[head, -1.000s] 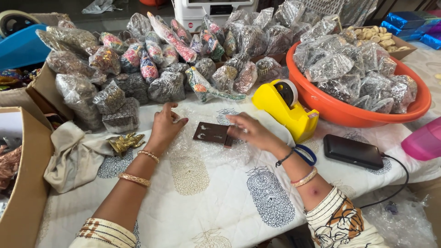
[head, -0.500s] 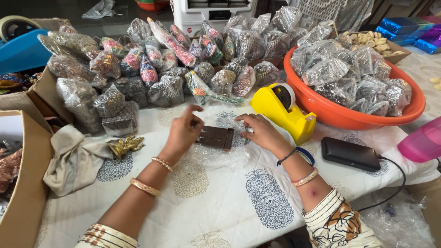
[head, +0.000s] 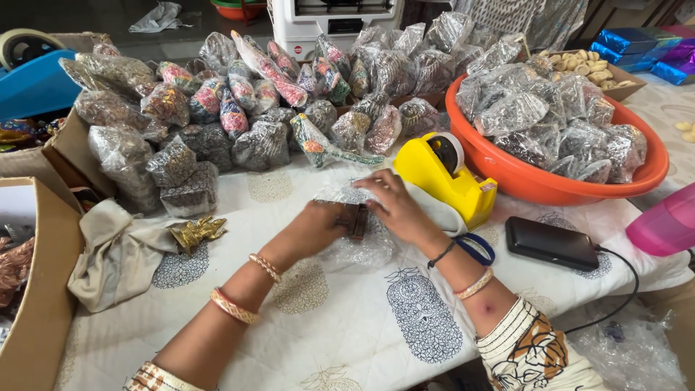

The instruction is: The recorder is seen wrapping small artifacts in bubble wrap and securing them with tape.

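Observation:
A small dark brown flat item (head: 357,220) lies on a sheet of clear bubble wrap (head: 362,250) spread on the white printed tablecloth (head: 340,326). My left hand (head: 318,226) presses on the item and the wrap from the left, fingers curled over it. From the right, my right hand (head: 394,205) holds the wrap's far edge, folding it over the item. Both wrists wear bangles. Just right of my right hand stands a yellow tape dispenser (head: 441,177).
Many bubble-wrapped bundles (head: 239,116) are heaped at the back. An orange tub (head: 550,185) at right holds more of them. A black device with a cable (head: 552,243), a pink container (head: 666,221), a golden figurine (head: 195,232), a cloth (head: 116,250) and cardboard boxes (head: 36,304) lie around.
My hands closed in from either side of the brown item. The bubble wrap has been drawn up over it, so the item is now mostly covered.

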